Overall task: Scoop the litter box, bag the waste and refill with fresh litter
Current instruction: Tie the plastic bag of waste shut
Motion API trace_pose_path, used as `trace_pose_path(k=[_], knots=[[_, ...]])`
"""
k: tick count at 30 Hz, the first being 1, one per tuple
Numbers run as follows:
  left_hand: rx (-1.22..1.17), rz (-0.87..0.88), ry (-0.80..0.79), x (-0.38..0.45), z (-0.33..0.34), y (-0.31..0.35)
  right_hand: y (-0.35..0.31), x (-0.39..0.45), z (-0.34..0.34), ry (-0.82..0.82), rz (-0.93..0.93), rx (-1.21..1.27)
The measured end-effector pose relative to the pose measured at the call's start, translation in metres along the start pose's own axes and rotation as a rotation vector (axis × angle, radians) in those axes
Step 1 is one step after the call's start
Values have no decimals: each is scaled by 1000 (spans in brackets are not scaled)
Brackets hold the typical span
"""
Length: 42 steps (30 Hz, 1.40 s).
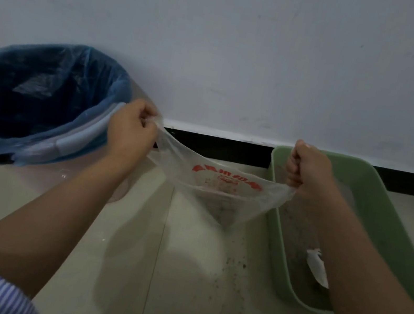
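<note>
The clear bag (222,187) with red print hangs stretched between the two hands, above the floor (128,253). The left hand (131,131) grips one top corner in a fist, just beside the blue-lined bin (43,106). The right hand (305,171) clenches the other corner over the green litter box (383,215). Dark litter sits in the bag's bottom point; specks lie scattered on the floor below.
</note>
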<state>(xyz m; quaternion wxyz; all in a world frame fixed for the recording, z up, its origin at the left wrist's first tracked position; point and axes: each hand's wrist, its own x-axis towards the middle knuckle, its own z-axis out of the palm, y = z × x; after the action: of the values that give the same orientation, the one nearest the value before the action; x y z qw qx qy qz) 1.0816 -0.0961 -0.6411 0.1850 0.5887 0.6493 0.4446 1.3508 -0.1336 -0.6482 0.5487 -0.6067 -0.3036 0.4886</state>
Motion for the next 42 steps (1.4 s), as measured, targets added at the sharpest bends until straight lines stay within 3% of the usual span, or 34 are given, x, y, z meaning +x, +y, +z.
trace_pose_path(k=[6, 9, 12, 14, 16, 21, 23, 25, 28, 30, 33, 35, 38, 42], knots=[[-139, -37, -50, -6, 2, 8, 5, 7, 4, -207, 155, -478], [-409, -195, -68, -6, 18, 20, 15, 10, 18, -182, 59, -274], [-701, -349, -42, -8, 34, 21, 27, 10, 22, -44, -186, -163], [-684, -387, -84, -20, 45, 12, 40, 3, 23, -63, -252, -229], [-619, -367, -188, -42, 52, -4, 59, -4, 23, -191, -249, -423], [-461, -77, -628, -80, 61, -49, 101, -14, 18, -453, -89, -561], [-511, -84, -629, -79, 66, -50, 114, -12, 15, -448, -35, -639], [-579, -153, -586, -72, 71, -43, 118, -11, 13, -320, 21, -640], [-497, -173, -582, -58, 82, -37, 109, -9, 17, -156, 40, -466], [-582, -300, -563, -54, 88, -40, 102, -9, 22, -97, 52, -202], [-1046, -701, -505, -41, 94, -42, 104, -4, 20, -100, 121, 290], [-1259, -824, -456, -33, 92, -39, 105, 3, 15, -68, 178, 459], [-1377, -801, -414, -24, 91, -27, 103, 8, 4, -63, 182, 627], [-1351, -609, -576, -17, 94, -10, 94, 9, -8, -81, 89, 785]])
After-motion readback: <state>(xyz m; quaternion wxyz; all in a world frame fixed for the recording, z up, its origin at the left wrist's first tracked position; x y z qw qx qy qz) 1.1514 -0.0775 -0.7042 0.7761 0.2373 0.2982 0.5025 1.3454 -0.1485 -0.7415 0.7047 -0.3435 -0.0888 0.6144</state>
